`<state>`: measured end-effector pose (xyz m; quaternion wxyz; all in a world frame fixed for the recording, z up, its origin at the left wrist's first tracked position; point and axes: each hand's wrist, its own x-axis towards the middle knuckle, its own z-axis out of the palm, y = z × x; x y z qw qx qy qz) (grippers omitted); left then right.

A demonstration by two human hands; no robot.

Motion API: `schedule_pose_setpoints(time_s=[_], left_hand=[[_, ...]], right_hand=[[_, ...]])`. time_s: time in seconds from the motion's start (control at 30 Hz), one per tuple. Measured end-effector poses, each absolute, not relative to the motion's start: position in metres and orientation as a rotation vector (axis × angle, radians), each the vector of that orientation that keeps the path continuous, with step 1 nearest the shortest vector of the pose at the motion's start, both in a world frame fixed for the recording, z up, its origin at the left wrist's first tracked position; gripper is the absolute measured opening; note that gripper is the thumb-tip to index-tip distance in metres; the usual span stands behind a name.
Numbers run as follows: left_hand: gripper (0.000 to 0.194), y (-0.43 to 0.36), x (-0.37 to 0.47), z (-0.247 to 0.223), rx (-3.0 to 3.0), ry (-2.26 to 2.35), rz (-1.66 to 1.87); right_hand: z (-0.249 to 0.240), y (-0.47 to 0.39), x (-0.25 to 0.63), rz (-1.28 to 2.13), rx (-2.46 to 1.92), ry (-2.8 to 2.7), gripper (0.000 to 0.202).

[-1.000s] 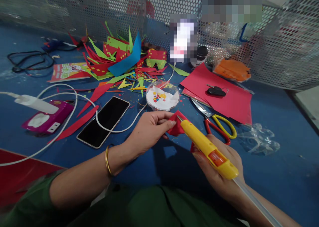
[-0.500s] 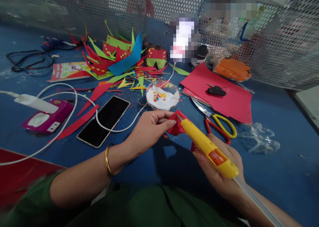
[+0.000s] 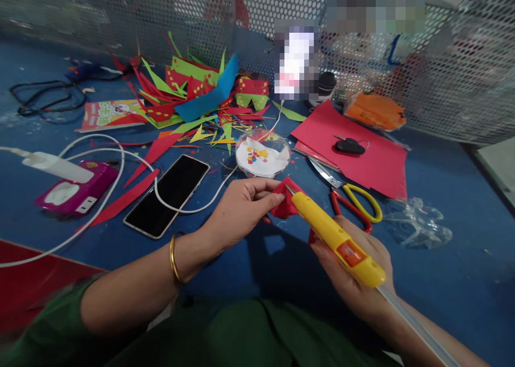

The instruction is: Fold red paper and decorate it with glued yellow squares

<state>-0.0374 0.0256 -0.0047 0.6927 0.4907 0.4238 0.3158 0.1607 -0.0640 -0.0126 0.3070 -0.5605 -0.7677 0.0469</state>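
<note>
Between the thumb and fingers of my left hand (image 3: pixel 241 211) is a folded piece of red paper (image 3: pixel 286 208). My right hand (image 3: pixel 358 259) is wrapped round a yellow glue gun (image 3: pixel 322 222) with a clear glue stick coming out of its back end. The gun's metal tip rests at the red paper, close to my left fingertips. Just beyond the paper stands a clear round dish (image 3: pixel 263 168) with a white sheet and small red, yellow and blue bits in it. Scissors (image 3: pixel 364 202) with yellow and red handles lie beside my right hand.
A black phone (image 3: pixel 167 195) and a purple power adapter (image 3: pixel 80 190) with white cables lie left. Coloured paper scraps (image 3: pixel 193 96) are heaped at the back. Red sheets (image 3: pixel 376 166) carry a key (image 3: pixel 349 146). Clear plastic (image 3: pixel 420 222) lies right; a mesh partition (image 3: pixel 257 7) stands behind.
The blue paper strip in the heap at the back has shifted slightly to the right. Both hands, the red paper and the glue gun look the same.
</note>
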Motion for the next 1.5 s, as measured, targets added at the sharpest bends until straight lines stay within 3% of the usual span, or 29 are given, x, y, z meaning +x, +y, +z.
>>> schedule_pose_setpoints(time_s=[1.5], left_hand=[[0.029,0.0239,-0.0381,-0.0039,1.124,0.955,0.697]], right_hand=[[-0.0125,-0.0657,0.1613,0.128,-1.482,-2.018,0.024]])
